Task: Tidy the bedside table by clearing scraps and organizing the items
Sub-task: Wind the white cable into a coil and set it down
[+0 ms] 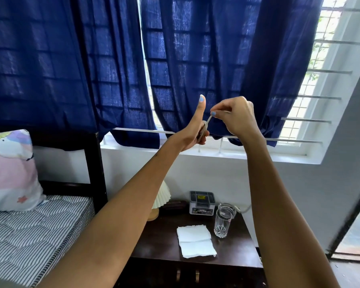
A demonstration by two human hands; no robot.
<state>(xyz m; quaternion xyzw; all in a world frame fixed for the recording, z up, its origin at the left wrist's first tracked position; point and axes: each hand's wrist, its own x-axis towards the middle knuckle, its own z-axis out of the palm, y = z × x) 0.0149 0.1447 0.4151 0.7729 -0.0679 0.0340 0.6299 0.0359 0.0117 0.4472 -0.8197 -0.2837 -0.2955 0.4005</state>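
Your forearms: both bare arms rise from the near edge of the view and reach up and away, meeting in front of the blue curtain (pixel 195 59).
Your left hand (pixel 195 129): raised, thumb pointing straight up, the other fingers curled closed around a small pale scrap (pixel 204 126) that is mostly hidden in the grip.
Your right hand (pixel 235 117): just right of the left hand, thumb and forefinger pinched shut on a thin pale strip (pixel 209 118) that runs down to the bundle in your left hand. What the strip is made of cannot be told.
Table (pixel 164 242): dark wood, below your arms, at the centre near part of the scene, beside the bed.
Tissue (pixel 195 241): a white folded sheet lying flat on the table, near its front edge.
Glass (pixel 222 224): clear and upright, just right of the tissue.
Jug (pixel 228 208): clear, directly behind the glass, touching or nearly so.
Grey box (pixel 201 202): at the far side of the table, against the wall.
Dark case (pixel 174 205): low and black, left of the grey box.
Lamp (pixel 160 199): pleated cream shade on a wooden base, at the table's far left, partly hidden behind your left arm.
Bed (pixel 29 235): left of the table, with a striped mattress and a pastel pillow (pixel 10 171) propped against the dark headboard.
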